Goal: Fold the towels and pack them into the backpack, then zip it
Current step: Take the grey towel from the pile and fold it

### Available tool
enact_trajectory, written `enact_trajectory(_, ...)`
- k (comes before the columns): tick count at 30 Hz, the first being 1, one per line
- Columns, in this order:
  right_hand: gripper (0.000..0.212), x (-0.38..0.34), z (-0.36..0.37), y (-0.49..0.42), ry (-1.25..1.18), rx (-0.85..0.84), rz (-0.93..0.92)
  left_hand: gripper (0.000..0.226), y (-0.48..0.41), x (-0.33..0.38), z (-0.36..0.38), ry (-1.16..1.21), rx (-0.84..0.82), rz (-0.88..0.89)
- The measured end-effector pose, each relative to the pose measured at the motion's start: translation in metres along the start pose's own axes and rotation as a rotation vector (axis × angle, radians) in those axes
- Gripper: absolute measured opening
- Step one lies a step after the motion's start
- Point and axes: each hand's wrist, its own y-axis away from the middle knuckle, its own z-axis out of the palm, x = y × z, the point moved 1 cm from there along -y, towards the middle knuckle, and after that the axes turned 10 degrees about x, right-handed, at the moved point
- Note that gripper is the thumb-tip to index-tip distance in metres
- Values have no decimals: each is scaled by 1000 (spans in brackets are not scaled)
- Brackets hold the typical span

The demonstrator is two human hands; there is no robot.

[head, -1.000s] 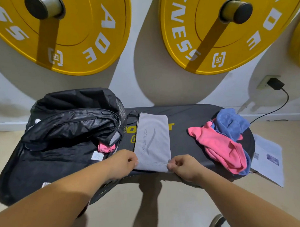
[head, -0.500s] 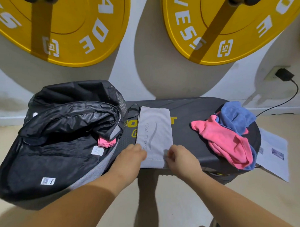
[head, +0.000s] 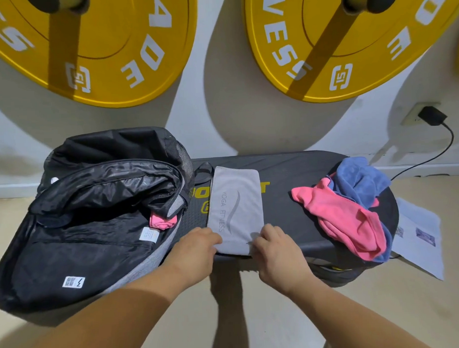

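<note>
A grey towel, folded into a long strip with "YOGA FITNESS" printed on it, lies on the dark bench. My left hand pinches its near left corner. My right hand pinches its near right corner. The black backpack lies open at the left, overlapping the bench end, with a folded pink towel inside it. A crumpled pink towel and a crumpled blue towel sit heaped on the bench's right end.
Two big yellow weight plates hang on the white wall behind the bench. A printed paper sheet lies on the floor at the right. A black charger with its cable is plugged into a wall socket.
Both hands have moved forward a little along the towel's near end, onto its corners. The view has dropped and shifted slightly. The towels and backpack lie as before.
</note>
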Motion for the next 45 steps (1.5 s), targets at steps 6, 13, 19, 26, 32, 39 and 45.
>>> enact_trajectory(6, 11, 5, -4, -13, -530, -109, 586, 14, -14, -7, 2, 405, -8, -520)
enact_trajectory(13, 13, 9, -4, -30, -620, -119, 796, 16, -24, 2, -3, 35, 120, -205)
enact_trajectory(19, 18, -5, 4, -27, 81, 83, 72, 31, -9, 12, 1, -293, 37, 294)
enact_trajectory(26, 34, -2, 7, -11, 111, 93, -35, 34, -16, 6, 4, -176, 40, 85)
enact_trajectory(32, 20, 1, -3, -34, -86, -78, 201, 30, -23, 7, 0, 112, 0, -208)
enact_trajectory(39, 11, 12, -2, -37, -514, -187, 582, 15, -21, -2, 3, 423, 23, -475)
enact_trajectory(45, 23, 14, 2, -43, -397, 29, 634, 38, -28, 4, -1, -105, 171, 95)
